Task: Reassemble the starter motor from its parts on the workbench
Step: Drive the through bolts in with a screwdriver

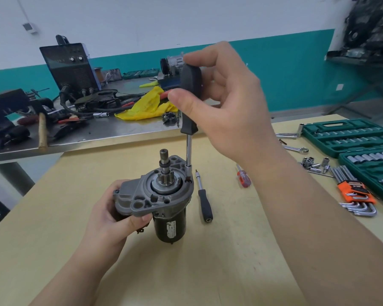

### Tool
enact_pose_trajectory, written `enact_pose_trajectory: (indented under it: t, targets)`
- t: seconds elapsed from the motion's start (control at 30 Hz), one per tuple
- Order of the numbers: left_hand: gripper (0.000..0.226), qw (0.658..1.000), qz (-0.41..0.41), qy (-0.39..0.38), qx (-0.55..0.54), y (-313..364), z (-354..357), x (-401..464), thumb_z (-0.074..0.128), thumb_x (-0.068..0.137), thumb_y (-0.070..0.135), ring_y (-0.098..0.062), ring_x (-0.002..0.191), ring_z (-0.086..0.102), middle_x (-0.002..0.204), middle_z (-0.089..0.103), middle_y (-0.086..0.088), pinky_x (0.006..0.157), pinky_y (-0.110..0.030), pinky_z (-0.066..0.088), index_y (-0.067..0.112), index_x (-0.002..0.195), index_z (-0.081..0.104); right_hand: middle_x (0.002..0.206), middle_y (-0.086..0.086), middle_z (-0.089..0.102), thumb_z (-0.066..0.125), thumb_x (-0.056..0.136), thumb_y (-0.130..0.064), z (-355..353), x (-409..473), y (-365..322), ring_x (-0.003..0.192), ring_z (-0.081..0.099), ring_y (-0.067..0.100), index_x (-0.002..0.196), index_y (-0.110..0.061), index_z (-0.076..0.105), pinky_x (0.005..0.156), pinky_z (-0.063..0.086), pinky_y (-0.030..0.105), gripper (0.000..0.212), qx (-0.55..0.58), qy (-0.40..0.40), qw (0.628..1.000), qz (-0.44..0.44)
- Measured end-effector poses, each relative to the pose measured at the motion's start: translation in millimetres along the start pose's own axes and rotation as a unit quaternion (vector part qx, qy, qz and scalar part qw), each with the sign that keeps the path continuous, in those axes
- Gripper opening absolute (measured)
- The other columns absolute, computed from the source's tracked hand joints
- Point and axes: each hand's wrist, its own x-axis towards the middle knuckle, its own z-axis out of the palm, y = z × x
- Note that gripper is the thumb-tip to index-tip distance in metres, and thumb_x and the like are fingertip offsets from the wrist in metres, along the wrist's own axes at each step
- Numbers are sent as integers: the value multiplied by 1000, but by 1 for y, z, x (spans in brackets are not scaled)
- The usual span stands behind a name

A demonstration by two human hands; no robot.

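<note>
The starter motor (164, 195) stands upright on the wooden workbench (186, 272), grey nose housing and pinion shaft on top, black body below. My left hand (107, 217) grips its grey housing from the left side. A black-handled driver (190, 102) stands vertically, its socket tip seated on the housing's right rim. My right hand (226, 100) pinches the driver's handle between thumb and fingers, high above the motor.
A second black driver (205, 200) and a small red screwdriver (243, 178) lie right of the motor. Loose sockets (314, 164), an orange hex key set (356, 195) and green socket cases (352, 135) fill the right. A cluttered metal bench (97, 133) stands behind.
</note>
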Motion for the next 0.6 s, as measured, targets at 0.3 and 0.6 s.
enact_pose_trajectory:
  t: [0.3,0.6]
  targets:
    - [77,1000,-1,-2,-1,0,1,0,103,63,47,-40,93,63,112,69,-30,73,-38,56,16,124,68,88,-8,64,80,93,-18,-6,-1,-12,75,71,14,114,-24,54,73,63,33,34,-62,-9,998,14]
    - [76,1000,-2,3,-7,0,0,-1,104,63,46,-41,94,64,113,70,-28,72,-37,57,18,124,69,115,6,72,72,99,-10,-9,3,-10,96,77,25,123,-20,55,83,66,42,31,72,-60,993,76]
